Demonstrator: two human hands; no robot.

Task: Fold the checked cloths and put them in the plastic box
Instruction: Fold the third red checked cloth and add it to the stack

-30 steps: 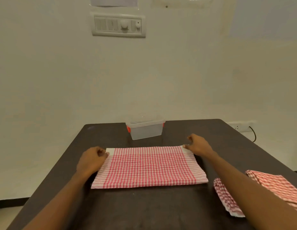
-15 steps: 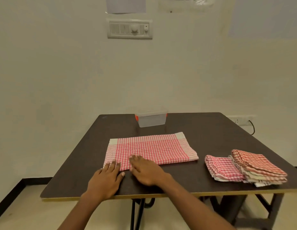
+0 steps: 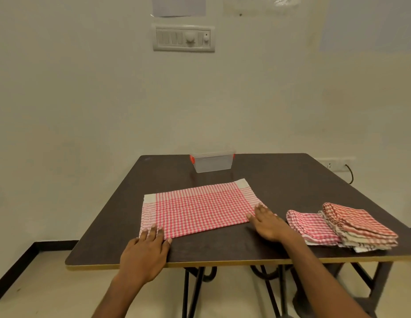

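A red-and-white checked cloth (image 3: 197, 208), folded into a wide rectangle, lies flat in the middle of the dark table (image 3: 291, 180). My left hand (image 3: 146, 253) rests flat with its fingertips on the cloth's near left corner. My right hand (image 3: 268, 222) lies flat at the cloth's near right corner, fingers spread. Neither hand grips anything. The clear plastic box (image 3: 212, 161) with orange clips and its lid on stands at the table's far edge. To the right lie a folded red checked cloth (image 3: 311, 226) and a stack of folded cloths (image 3: 360, 227).
The table's near edge (image 3: 223, 263) has a light trim, with black metal legs below. A switch panel (image 3: 184, 38) hangs on the wall behind. A wall socket with a black cable (image 3: 349, 173) sits at the right.
The view has pulled back from the table. My hands slid along the cloth's near edge, apart from its middle to the two near corners.
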